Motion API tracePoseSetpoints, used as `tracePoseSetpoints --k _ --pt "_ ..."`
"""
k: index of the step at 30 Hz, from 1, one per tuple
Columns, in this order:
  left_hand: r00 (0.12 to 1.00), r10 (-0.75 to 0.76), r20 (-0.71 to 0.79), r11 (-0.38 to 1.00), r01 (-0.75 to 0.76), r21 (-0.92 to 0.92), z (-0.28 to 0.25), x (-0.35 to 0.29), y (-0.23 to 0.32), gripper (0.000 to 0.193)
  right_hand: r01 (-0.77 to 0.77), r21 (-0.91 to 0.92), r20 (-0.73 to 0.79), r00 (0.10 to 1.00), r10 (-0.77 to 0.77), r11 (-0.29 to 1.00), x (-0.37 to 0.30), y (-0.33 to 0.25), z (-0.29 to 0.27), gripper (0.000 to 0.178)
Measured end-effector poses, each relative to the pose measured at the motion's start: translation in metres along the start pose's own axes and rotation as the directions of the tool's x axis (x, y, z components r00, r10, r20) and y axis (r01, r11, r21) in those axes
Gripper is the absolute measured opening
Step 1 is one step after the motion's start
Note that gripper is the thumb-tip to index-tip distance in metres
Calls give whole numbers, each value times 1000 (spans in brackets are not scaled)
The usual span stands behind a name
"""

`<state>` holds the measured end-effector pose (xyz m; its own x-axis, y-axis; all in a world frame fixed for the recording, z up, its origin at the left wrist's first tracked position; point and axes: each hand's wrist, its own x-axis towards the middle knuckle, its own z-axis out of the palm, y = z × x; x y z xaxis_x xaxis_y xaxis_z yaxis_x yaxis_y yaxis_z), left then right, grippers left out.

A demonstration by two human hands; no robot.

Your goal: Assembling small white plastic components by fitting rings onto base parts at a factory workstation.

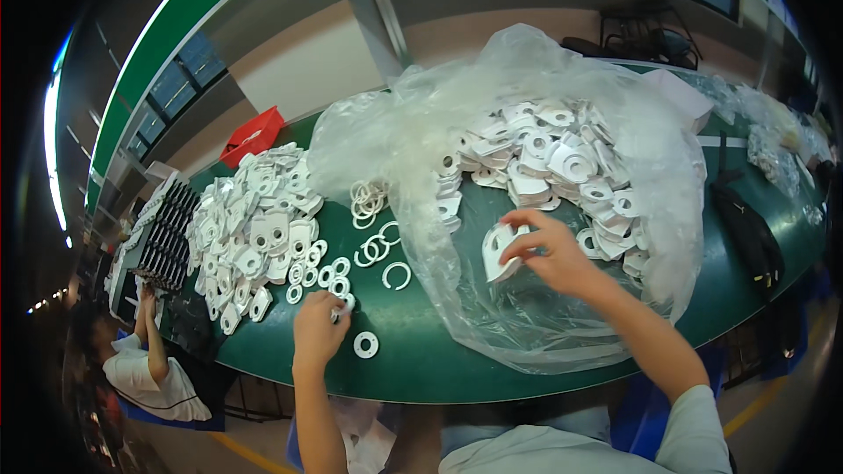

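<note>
A green table: from its centre, a clear plastic sheet spread toward one o'clock; a dark bundle lay at three, white rings between eight and nine, heaped white parts at nine, a red tray at ten.

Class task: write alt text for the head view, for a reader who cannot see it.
A person's right hand holds a white part over a clear plastic bag with similar parts on a green table. The left hand is at some white rings, near a heap of white parts.
</note>
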<state>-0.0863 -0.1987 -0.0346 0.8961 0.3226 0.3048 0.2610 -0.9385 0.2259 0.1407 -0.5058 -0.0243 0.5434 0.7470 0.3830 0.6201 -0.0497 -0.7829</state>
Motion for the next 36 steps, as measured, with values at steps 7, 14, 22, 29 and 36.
tracePoseSetpoints --k 7,14,22,29,36 --pt "974 -212 -78 720 102 -686 -4 32 60 6 -200 329 -94 966 243 923 -18 28 37 32" --pt "987 -99 124 383 153 -911 62 71 135 10 4 565 -158 982 104 825 -26 24 44 35" --pt "943 -181 280 91 300 -950 79 66 144 12 -164 626 -96 954 284 762 -28 23 40 33" --pt "965 -235 114 164 155 -974 84 61 157 12 -255 909 126 922 365 331 -26 19 41 47" --pt "967 -241 82 207 134 -969 84 54 158 14 -368 774 183 909 374 516 -29 17 50 28"
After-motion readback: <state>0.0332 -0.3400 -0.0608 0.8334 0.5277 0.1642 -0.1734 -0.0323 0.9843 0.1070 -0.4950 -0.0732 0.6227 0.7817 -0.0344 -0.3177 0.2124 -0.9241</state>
